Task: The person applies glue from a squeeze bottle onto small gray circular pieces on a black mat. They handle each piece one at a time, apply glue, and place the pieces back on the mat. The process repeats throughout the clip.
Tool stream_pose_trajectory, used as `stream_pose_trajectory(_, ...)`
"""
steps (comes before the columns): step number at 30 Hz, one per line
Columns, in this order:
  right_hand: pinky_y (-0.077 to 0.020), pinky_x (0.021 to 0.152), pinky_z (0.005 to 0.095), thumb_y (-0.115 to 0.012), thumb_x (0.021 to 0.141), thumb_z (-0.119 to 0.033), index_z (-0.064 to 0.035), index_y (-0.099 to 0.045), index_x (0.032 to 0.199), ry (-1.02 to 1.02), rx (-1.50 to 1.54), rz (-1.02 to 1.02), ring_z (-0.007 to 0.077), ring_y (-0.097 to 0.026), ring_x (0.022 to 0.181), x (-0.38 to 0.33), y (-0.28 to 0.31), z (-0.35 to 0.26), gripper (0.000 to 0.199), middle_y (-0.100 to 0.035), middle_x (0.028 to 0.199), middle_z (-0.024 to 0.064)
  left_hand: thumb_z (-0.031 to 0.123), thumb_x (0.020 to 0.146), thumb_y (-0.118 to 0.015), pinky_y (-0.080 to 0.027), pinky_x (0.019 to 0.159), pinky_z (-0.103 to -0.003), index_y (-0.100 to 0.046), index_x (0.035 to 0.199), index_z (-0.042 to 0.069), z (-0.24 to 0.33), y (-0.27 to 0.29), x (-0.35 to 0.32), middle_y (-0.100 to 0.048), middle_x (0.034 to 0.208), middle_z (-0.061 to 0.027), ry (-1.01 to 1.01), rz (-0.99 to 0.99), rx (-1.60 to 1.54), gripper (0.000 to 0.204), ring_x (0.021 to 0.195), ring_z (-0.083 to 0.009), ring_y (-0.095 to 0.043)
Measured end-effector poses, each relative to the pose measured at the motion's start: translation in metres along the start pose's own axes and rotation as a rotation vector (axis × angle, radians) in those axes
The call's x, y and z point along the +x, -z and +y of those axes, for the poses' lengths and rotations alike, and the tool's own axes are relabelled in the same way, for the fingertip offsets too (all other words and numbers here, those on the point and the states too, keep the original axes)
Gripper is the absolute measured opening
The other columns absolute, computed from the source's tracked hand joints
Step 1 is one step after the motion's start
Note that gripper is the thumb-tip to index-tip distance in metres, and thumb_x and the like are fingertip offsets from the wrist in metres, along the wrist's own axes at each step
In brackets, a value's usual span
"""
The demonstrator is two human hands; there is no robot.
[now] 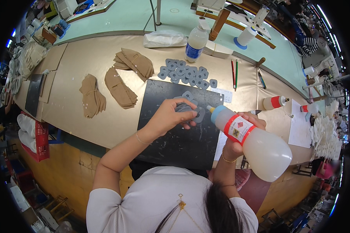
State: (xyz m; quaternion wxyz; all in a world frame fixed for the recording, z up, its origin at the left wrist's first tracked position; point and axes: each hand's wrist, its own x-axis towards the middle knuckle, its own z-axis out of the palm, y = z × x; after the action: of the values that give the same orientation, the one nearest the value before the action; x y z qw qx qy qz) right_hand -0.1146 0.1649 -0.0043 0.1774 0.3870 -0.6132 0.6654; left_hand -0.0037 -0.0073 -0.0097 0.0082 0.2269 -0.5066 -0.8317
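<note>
My left hand (170, 115) is closed on a small grey patch (199, 115) with a dark centre, pinched between thumb and fingers above a black board (167, 149). More grey patches lie on the board behind that hand, partly hidden by it. My right hand (237, 145) grips a large translucent squeeze bottle (262, 153) with a red label band and a blue collar. The bottle is tilted, its yellowish nozzle pointing at the held patch. Whether the nozzle touches the patch, I cannot tell. A loose pile of similar grey patches (181, 72) lies beyond the board.
Bundles of brown cut pieces (120, 88) lie left of the board. Behind the pile stand a clear bottle (197, 40) and a white plastic packet (165, 39). Pencils (236, 73) and a smaller red-banded bottle (274, 102) lie to the right. A red crate (42, 139) stands at the left edge.
</note>
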Motion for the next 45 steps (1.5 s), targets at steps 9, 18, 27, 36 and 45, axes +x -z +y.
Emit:
stream_pose_trajectory(9,-0.0538,0.068,0.0344,-0.065,0.064,-0.07,0.0042,-0.048,0.101,-0.039,0.041,-0.088,0.0259,-0.058,0.079,-0.013,-0.004,-0.009,0.085,-0.05,0.089,0.0126,0.006,0.08,-0.069,-0.042,0.043,-0.02,-0.056,0.085,0.002,-0.005,0.002,0.006,-0.059,0.069,-0.004,-0.088,0.093,0.05,0.014,0.055,-0.008,-0.056)
stream_pose_trajectory(18,-0.0502,0.075,0.0339,-0.073,0.063,-0.061,-0.0003,-0.05,0.108,-0.066,0.067,-0.188,0.0252,-0.059,0.087,-0.016,-0.003,-0.008,0.079,-0.051,0.097,0.0121,0.009,0.079,-0.07,-0.04,0.042,-0.019,-0.059,0.083,0.001,-0.004,-0.004,0.005,-0.058,0.065,-0.0028,-0.116,0.154,0.133,0.014,0.052,-0.0055,-0.054)
stream_pose_trajectory(27,-0.0535,0.065,0.0332,-0.066,0.066,-0.069,0.0054,-0.051,0.098,-0.026,0.042,-0.089,0.0246,-0.059,0.075,-0.012,0.0,0.001,0.083,-0.05,0.087,0.0123,0.012,0.078,-0.07,-0.041,0.042,-0.019,-0.059,0.086,0.0,-0.009,-0.002,0.016,-0.06,0.066,-0.0041,-0.095,0.165,0.168,0.018,0.051,-0.0064,-0.055)
stream_pose_trajectory(36,-0.0534,0.07,0.0337,-0.067,0.064,-0.07,0.0039,-0.049,0.099,-0.103,0.057,-0.057,0.0221,-0.057,0.078,-0.015,0.006,0.005,0.084,-0.047,0.089,0.0096,0.011,0.074,-0.073,-0.039,0.037,-0.021,-0.06,0.085,0.0,-0.015,0.045,0.128,-0.058,0.061,-0.0035,-0.205,0.321,0.392,0.02,0.045,-0.0074,-0.051)
stream_pose_trajectory(45,-0.0521,0.069,0.0332,-0.067,0.062,-0.071,0.0039,-0.049,0.099,-0.165,0.054,0.007,0.022,-0.056,0.077,-0.012,0.01,0.002,0.086,-0.047,0.088,0.0092,0.013,0.073,-0.074,-0.038,0.035,-0.022,-0.061,0.083,0.0,-0.011,0.074,0.149,-0.054,0.052,-0.0026,-0.058,0.353,0.747,0.021,0.04,-0.0088,-0.05)
